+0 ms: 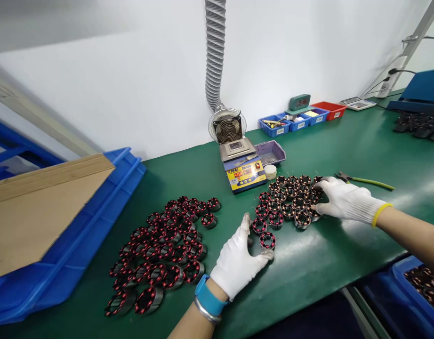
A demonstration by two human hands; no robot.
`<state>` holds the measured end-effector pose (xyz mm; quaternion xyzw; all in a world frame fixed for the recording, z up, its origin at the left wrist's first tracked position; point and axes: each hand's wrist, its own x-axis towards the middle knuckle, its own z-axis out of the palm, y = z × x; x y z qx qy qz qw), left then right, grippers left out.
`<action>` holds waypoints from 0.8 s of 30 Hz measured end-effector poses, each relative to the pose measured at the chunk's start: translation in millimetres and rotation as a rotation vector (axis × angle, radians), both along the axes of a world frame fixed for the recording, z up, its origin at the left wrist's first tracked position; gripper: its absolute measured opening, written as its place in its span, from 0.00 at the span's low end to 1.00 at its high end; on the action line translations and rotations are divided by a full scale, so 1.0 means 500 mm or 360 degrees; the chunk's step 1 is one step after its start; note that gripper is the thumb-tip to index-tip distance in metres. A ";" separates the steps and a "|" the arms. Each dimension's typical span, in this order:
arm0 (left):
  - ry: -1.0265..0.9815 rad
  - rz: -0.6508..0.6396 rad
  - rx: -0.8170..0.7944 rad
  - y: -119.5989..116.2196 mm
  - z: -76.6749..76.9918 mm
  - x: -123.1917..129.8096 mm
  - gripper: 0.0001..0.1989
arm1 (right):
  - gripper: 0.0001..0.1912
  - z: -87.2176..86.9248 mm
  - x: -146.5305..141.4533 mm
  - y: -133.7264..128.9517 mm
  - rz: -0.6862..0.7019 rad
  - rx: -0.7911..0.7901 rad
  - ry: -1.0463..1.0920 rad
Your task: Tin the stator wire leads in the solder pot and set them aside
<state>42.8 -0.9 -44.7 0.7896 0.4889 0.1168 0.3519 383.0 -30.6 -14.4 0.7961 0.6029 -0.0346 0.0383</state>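
Note:
Both hands wear white gloves with darkened fingertips. My left hand (241, 256) is spread at the near left side of a cluster of small wound ring cores (288, 212), its thumb close to the nearest ring (267, 240). At the cluster's right edge, my right hand (346, 200) has its fingers apart, with the fingertips touching or close against the outer rings. Neither hand lifts a ring. A larger group of rings with red windings (165, 242) stands on the green table (294, 282), left of my left hand.
Behind the cluster stand a yellow-fronted solder pot (245, 174), a purple tray (271, 153) and a white round tin (270, 172). Green-handled cutters (370, 182) lie beyond my right hand. A blue crate with cardboard (97, 226) leans in at left; small bins (274, 126) line the wall.

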 end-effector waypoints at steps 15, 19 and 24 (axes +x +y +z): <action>0.0065 -0.0029 0.0056 0.003 -0.001 -0.002 0.51 | 0.38 0.026 -0.002 0.028 -0.0027 -0.0132 0.0078; 0.0066 -0.0033 0.0056 0.004 -0.001 -0.001 0.50 | 0.40 0.022 0.003 0.029 -0.0006 -0.0134 0.0169; 0.0047 -0.0026 0.0041 0.004 0.001 -0.002 0.49 | 0.34 0.021 0.004 0.030 -0.0025 -0.0176 0.0192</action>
